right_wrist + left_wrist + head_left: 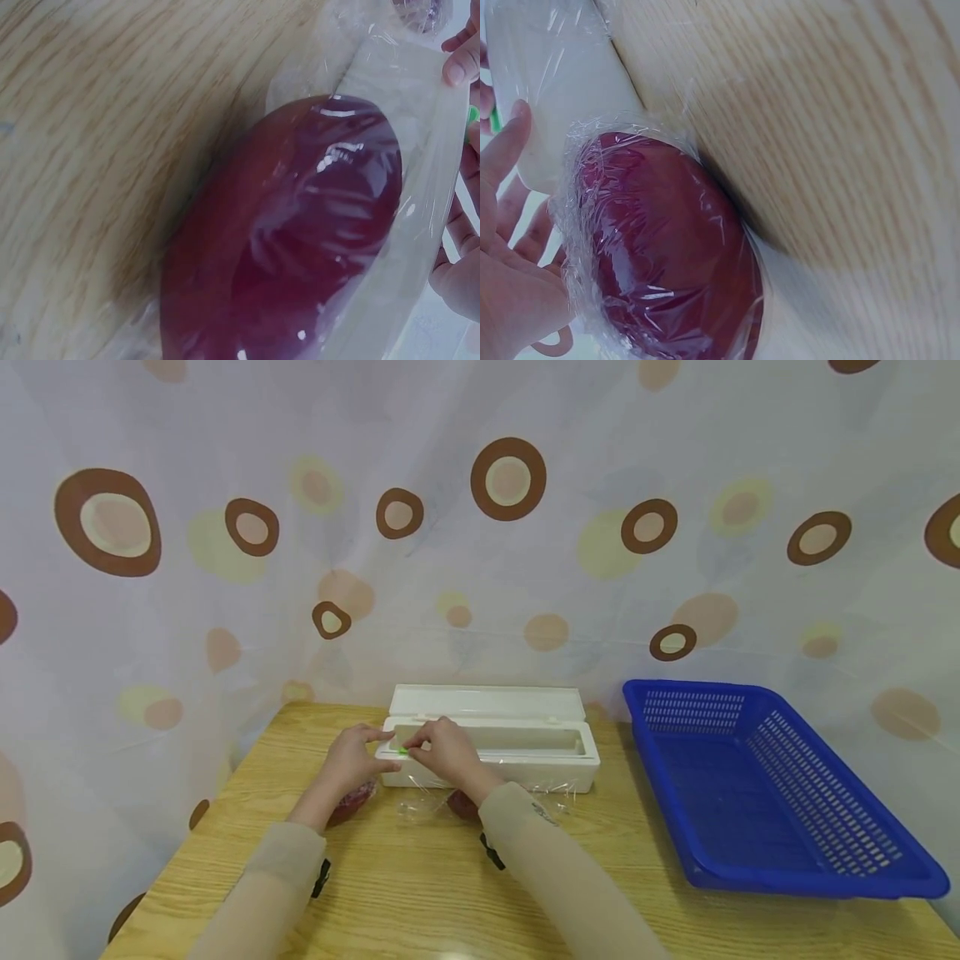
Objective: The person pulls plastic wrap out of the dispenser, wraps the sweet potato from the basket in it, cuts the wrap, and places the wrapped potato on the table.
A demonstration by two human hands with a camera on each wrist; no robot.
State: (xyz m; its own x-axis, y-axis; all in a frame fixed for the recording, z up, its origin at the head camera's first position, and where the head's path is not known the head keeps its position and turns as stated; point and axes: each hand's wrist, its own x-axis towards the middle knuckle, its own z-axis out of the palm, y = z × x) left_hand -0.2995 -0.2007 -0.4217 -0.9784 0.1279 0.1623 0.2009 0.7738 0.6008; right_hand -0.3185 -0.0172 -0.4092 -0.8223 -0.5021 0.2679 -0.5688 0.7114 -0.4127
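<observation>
A white cling film box (491,772) stands on the table with its lid raised at the back. My left hand (349,762) holds its left end, thumb on the front face. With thumb and fingertips my right hand (447,752) pinches the small green slider (403,750) near the left end of the front rim. Clear film (427,187) hangs over the box's front and spreads onto the table. Under it lies a smooth, dark red oval thing (277,240), partly behind my right forearm in the head view. A second dark red oval (671,247), wrapped in crinkled film, lies by my left wrist.
A large blue plastic basket (675,827) stands on the right side of the wooden table (420,893). Right behind the box hangs a patterned curtain (450,568).
</observation>
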